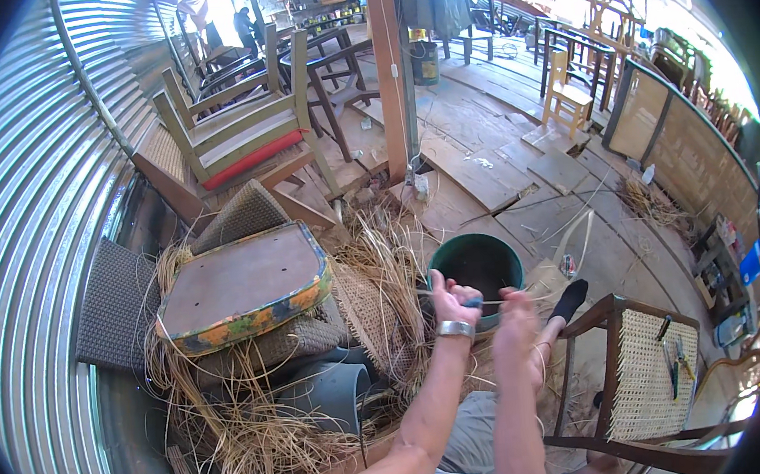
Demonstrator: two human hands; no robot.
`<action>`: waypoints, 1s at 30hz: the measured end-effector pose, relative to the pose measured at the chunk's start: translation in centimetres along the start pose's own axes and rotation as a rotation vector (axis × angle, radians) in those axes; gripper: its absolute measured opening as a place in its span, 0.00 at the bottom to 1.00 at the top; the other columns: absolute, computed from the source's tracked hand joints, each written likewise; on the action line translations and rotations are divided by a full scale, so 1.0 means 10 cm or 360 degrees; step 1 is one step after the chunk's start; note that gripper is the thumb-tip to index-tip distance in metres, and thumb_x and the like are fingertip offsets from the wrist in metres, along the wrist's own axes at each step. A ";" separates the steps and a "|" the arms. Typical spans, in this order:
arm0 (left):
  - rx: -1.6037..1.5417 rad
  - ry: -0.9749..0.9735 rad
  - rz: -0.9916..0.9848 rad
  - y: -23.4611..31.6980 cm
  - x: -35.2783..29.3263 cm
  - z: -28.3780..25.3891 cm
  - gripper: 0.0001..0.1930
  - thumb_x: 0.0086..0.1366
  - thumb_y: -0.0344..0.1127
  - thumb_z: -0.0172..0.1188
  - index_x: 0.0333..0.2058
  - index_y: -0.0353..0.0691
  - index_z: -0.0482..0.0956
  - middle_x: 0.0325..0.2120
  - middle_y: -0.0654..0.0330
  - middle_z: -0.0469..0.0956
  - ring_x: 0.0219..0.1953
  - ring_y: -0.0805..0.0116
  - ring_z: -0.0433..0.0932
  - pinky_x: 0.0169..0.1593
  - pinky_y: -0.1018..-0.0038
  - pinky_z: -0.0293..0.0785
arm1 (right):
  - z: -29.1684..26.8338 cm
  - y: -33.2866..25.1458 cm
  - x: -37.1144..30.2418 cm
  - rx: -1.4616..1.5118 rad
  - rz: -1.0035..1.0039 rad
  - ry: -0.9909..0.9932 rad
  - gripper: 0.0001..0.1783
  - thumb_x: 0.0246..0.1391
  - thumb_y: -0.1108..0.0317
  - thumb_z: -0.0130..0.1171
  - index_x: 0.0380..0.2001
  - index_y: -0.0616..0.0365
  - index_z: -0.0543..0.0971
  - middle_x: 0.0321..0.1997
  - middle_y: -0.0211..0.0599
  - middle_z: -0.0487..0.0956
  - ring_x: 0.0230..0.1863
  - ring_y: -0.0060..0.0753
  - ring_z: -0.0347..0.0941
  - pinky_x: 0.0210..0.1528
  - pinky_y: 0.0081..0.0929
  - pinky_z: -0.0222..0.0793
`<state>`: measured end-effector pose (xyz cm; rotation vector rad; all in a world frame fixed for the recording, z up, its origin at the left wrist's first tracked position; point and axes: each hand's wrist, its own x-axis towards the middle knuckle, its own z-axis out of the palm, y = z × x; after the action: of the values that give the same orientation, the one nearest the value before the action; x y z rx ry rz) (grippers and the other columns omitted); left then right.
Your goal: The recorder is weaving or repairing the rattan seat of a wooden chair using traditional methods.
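My left hand [455, 300], with a metal band at its wrist, is closed around a thin pale cane strand [490, 302] above a dark green bucket [462, 256]. A small blue thing shows at its fingers; what it is I cannot make out. Just to the right, my right hand [515, 317] is curled on the same strand and slightly blurred. The strand passes between both hands, and a pale loop rises beyond the right one. My legs stretch below, one foot in a black sock [569, 299].
Loose cane strips [236, 441] pile up at the left beside a floral-edged seat panel [251, 277]. At the right lies a wooden chair frame with a woven cane seat [650, 377], pliers [674, 366] on it. A wooden post [389, 78] and stacked chairs [240, 132] stand ahead.
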<state>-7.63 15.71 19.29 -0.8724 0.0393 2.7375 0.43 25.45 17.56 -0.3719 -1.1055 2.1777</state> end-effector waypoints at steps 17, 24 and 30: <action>0.0208 0.0230 0.0309 0.58 0.74 -0.27 0.29 0.57 0.67 0.64 0.29 0.48 0.63 0.10 0.72 0.49 0.10 0.76 0.50 0.16 0.79 0.50 | -1.76 -5.38 2.19 -0.0162 -0.1150 0.0216 0.05 0.62 0.70 0.51 0.32 0.55 0.75 0.26 0.26 0.70 0.22 0.18 0.59 0.23 0.18 0.55; 0.0995 0.0119 0.0738 0.45 0.21 -0.02 0.24 0.61 0.57 0.66 0.29 0.45 0.66 0.10 0.72 0.53 0.09 0.78 0.54 0.13 0.77 0.53 | 0.94 -3.08 1.31 -0.1749 -0.1437 -0.0823 0.10 0.47 0.76 0.52 0.34 0.56 0.78 0.30 0.24 0.74 0.29 0.17 0.70 0.30 0.16 0.66; 0.0826 -0.0152 0.0733 0.18 -0.16 0.28 0.25 0.63 0.59 0.63 0.31 0.42 0.67 0.08 0.72 0.52 0.08 0.78 0.53 0.14 0.76 0.54 | 0.65 -0.43 0.22 -0.1644 0.0306 -0.0727 0.10 0.60 0.73 0.45 0.34 0.65 0.76 0.25 0.42 0.79 0.25 0.31 0.78 0.26 0.33 0.75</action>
<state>-8.39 13.85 22.37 -0.6370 0.9941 2.9337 -2.69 24.81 25.04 -0.4259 -2.5127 1.6961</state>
